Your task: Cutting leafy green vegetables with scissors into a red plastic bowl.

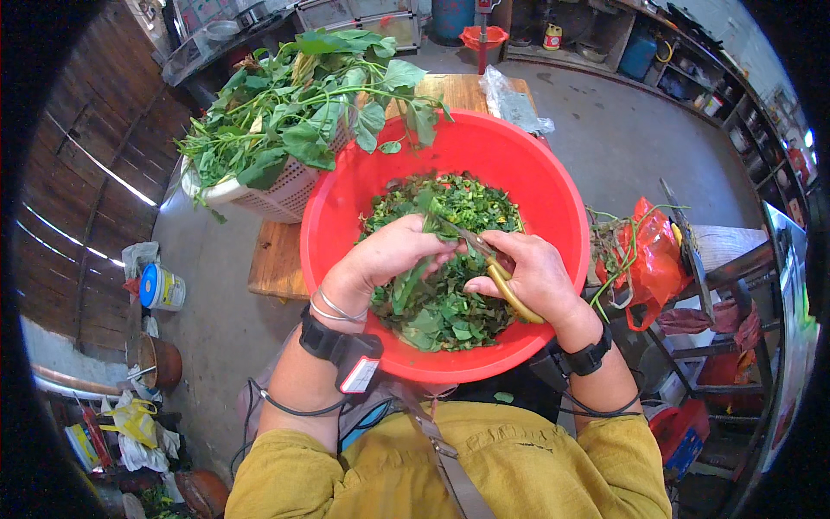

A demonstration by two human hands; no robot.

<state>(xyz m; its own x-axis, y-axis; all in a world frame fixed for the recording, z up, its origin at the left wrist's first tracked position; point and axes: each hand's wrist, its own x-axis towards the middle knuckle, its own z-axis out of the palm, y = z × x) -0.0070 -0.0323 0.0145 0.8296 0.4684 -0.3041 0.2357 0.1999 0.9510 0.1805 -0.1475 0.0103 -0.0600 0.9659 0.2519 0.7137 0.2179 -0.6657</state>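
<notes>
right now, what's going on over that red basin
The person's left hand holds some leafy greens over the red basin, while the right hand grips yellow-handled scissors, their blades up against those greens. Small cut pieces and larger leaves lie in the basin. Beyond it, to the left, a pale basket is heaped with leafy stems.

Red basin (553, 203); green leaves (454, 327); yellow scissors handles (519, 306).

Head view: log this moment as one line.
left hand: holds leaves | right hand: holds yellow-handled scissors | beneath: red basin, cut greens inside | upper left: pale basket, leafy stems
</notes>
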